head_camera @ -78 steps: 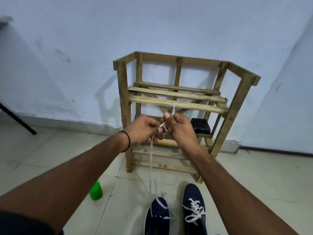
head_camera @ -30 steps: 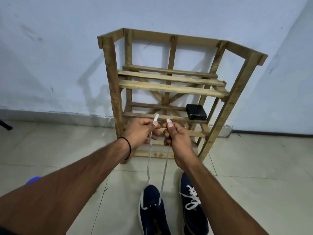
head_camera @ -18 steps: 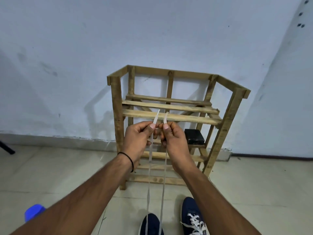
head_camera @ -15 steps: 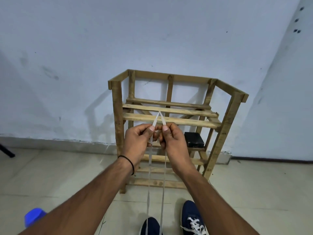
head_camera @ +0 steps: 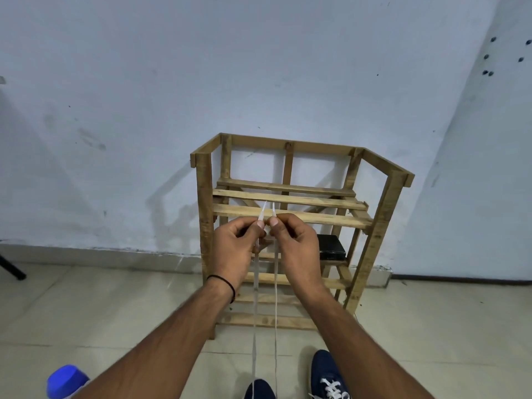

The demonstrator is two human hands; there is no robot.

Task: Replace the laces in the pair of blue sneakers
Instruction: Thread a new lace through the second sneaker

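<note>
The left hand (head_camera: 233,251) and right hand (head_camera: 296,249) are pinching the lace ends (head_camera: 262,213), holding them level above the sneaker (head_camera: 259,390), likely evening lengths.

My left hand (head_camera: 234,251) and right hand (head_camera: 296,249) sit side by side before the rack (head_camera: 288,217), which stands on the floor (head_camera: 431,326) against the wall (head_camera: 259,67), a box (head_camera: 331,247) at its lower shelf's right end, and the lace (head_camera: 254,326) drops from both hands to the left sneaker (head_camera: 259,390), the right sneaker (head_camera: 328,375) just beside it.
</note>
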